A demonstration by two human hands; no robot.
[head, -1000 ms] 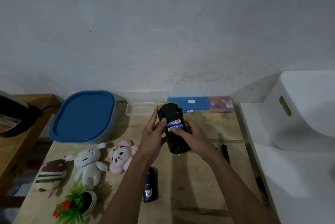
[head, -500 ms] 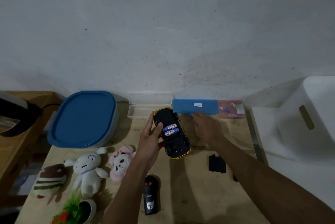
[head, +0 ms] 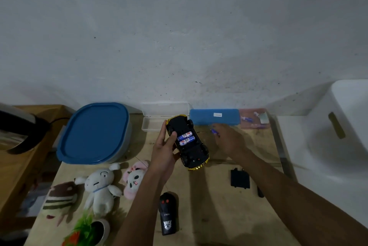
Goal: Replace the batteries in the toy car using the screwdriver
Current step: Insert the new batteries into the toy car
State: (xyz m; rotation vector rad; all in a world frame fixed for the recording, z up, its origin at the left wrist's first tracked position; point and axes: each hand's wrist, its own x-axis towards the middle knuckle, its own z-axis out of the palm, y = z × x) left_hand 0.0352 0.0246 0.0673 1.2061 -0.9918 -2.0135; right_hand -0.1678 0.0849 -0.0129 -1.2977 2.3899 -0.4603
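A black and yellow toy car (head: 191,146) lies upside down in my left hand (head: 165,148), which grips its left side, thumb by the open battery bay. Two blue and white batteries (head: 186,138) sit in the bay. My right hand (head: 229,138) is to the car's right, near the blue case (head: 214,119), pinching a small blue battery (head: 214,131) at its fingertips. The black battery cover (head: 240,180) lies on the wooden table (head: 209,216). The screwdriver's dark handle (head: 259,193) shows just beside my right forearm; the rest is hidden.
A black remote control (head: 167,216) lies near the front. Plush toys (head: 101,188) and a small potted plant (head: 89,231) fill the left front. A blue-lidded container (head: 95,132) and a clear open box (head: 159,118) stand at the back; a white bin (head: 338,126) is right.
My right hand left the car, reached toward the blue case and now draws back a little with a small battery at its fingertips. The left hand keeps holding the car.
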